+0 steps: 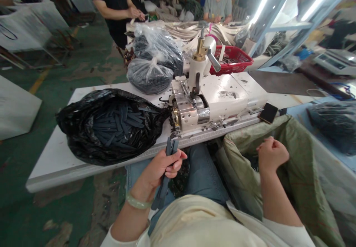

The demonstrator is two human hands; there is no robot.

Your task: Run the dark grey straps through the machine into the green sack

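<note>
My left hand point(167, 165) is wrapped round a small bundle of dark grey-blue strips point(161, 191), whose ends stick out above and below the fingers, in front of the table edge. Over the mouth of a green woven sack point(230, 143), my right hand point(272, 154) is curled closed; whatever it may hold is hidden. Just beyond my left hand stands a white skiving or sewing-type machine point(222, 95) with a metal work head point(191, 113). To its left lies a black plastic bag point(78, 136), open, with many similar strips point(118, 123) inside.
Two tied clear bags point(150, 74) of dark pieces sit behind the black bag. A red basket point(236, 67) stands behind the machine, and a phone point(268, 113) lies at the table's right edge. Two people point(218, 2) work across the table, near pale straps.
</note>
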